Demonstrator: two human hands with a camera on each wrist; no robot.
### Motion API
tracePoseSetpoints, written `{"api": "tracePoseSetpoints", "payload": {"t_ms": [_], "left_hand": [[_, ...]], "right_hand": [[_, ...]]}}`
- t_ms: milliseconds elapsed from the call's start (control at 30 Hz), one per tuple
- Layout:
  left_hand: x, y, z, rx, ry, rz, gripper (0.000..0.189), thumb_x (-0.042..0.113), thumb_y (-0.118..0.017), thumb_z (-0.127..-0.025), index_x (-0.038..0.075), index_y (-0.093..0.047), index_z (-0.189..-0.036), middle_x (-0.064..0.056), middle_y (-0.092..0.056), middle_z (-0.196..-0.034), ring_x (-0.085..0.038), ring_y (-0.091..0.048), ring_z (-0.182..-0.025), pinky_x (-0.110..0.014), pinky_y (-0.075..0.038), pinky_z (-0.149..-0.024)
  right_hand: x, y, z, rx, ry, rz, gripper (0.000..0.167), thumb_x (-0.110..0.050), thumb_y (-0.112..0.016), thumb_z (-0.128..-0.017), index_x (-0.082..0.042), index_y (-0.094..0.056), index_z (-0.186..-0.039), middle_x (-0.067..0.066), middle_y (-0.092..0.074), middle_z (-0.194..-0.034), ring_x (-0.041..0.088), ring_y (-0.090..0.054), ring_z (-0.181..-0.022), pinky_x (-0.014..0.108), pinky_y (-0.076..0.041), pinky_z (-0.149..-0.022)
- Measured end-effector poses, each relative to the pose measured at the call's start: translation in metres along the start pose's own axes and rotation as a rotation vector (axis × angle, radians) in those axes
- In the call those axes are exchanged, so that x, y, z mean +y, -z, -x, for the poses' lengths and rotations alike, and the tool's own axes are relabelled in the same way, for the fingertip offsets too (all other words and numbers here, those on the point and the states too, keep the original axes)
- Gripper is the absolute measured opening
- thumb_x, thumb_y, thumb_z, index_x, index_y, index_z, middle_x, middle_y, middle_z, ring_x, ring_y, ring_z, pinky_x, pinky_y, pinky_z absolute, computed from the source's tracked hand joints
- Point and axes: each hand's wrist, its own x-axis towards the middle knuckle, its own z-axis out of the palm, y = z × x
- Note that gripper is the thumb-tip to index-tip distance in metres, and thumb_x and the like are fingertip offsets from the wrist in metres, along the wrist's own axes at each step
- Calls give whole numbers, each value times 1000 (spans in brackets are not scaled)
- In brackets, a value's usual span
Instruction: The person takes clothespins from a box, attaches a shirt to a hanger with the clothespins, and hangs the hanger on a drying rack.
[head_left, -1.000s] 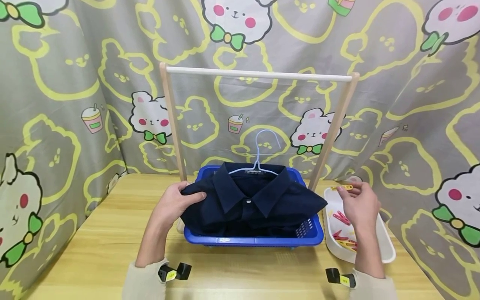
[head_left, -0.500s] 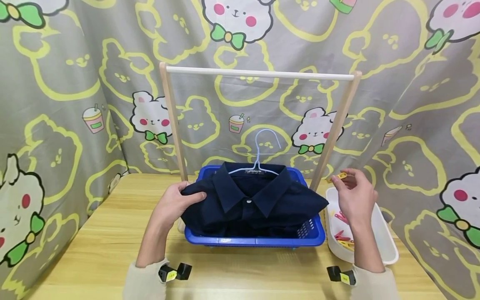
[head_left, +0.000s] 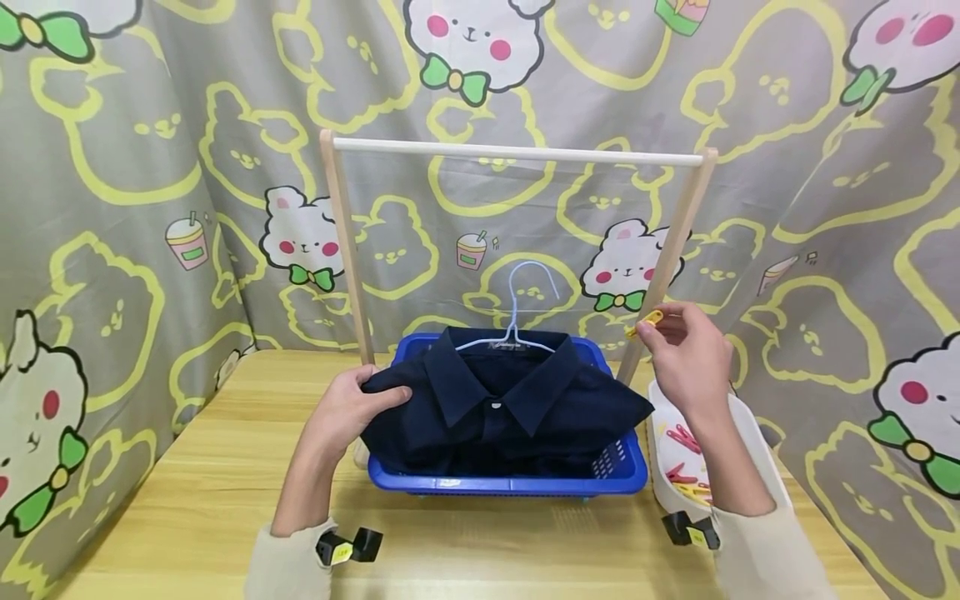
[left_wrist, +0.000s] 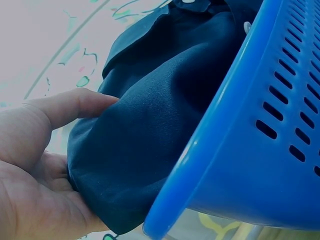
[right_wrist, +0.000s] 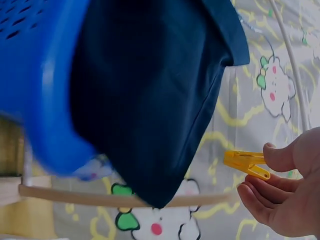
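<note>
A dark navy collared shirt (head_left: 480, 417) lies over the blue basket (head_left: 510, 483), with a pale wire hanger (head_left: 513, 317) set inside its collar. My left hand (head_left: 348, 412) grips the shirt's left shoulder, thumb on top and fingers underneath, as the left wrist view also shows. Up and to the right of the shirt, my right hand (head_left: 692, 358) pinches a yellow clothespin (head_left: 645, 323) between thumb and fingers. In the right wrist view the clothespin (right_wrist: 247, 162) points toward the shirt's pointed right shoulder (right_wrist: 155, 185), apart from it.
Behind and around the basket stands a wooden rack with a white rail (head_left: 517, 152). At the right, partly under my right forearm, a white tray (head_left: 761, 458) holds several red and yellow clothespins (head_left: 682, 475). A patterned curtain (head_left: 480, 217) closes off the back of the wooden table (head_left: 225, 467).
My right hand has lifted from over the white tray and moved left toward the rack's right post, carrying the yellow clothespin. The left hand and the shirt stay put.
</note>
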Motion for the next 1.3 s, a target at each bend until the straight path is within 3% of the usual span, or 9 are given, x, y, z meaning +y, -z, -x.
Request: {"api": "tracePoseSetpoints", "payload": {"t_ms": [200,267,467,733,1033,1300], "left_hand": [[-1,0,-1,-3,-3,8,34,22,-76,-89,-3,-62,-107,-8,-65,-94,-20,-62,-88,-29,-52,-79],[-1,0,-1,-5,-6,10,34,22,-75,-89,-3,-62,-107,-8,-65,-94,-20,-62,-88,-29,-52,-79],[-1,0,-1,-3,-11,12,32,21,-75,-89,-3,-62,-104,-7,-65,-92,-20,-62,-87,-29,-52,-77],[2,-1,0,0,-9,6,31,22,-76,-89,-2,-62,-103,-6,-64,-91,-19,-61,-86,-29,-51,-77],[4,-2,1,-16,-7,9,32,22,-76,-89,-2,-62,-105,-4,-65,-91,-17,-62,-85,-29,-51,-76],[3,-1,2,-14,-3,2,33,21,-77,-89,-3,-62,-106,-5,-66,-93,-17,-62,-86,-28,-51,-77]], "right_hand": [[-23,-1,-4,-75,65,-27,37,-24,-68,-98,0,-61,-125,22,-71,-114,40,-68,-106,54,-45,-97],[-31,-2,-5,-91,73,-36,36,-24,-69,-97,-1,-62,-124,20,-71,-113,37,-69,-103,48,-51,-90],[-53,-4,-7,-124,108,-64,32,-28,-71,-94,-5,-65,-116,13,-73,-105,27,-70,-95,30,-50,-83],[-80,-3,-5,-192,162,-68,32,-32,-70,-94,-8,-64,-114,9,-72,-104,25,-70,-95,41,-51,-87],[-104,-12,-4,-219,260,-117,28,-21,-73,-94,-5,-65,-115,10,-74,-100,24,-71,-90,40,-54,-84],[-126,-27,2,-295,331,-174,32,-12,-74,-92,-4,-64,-122,11,-75,-103,25,-74,-95,42,-53,-95]]}}
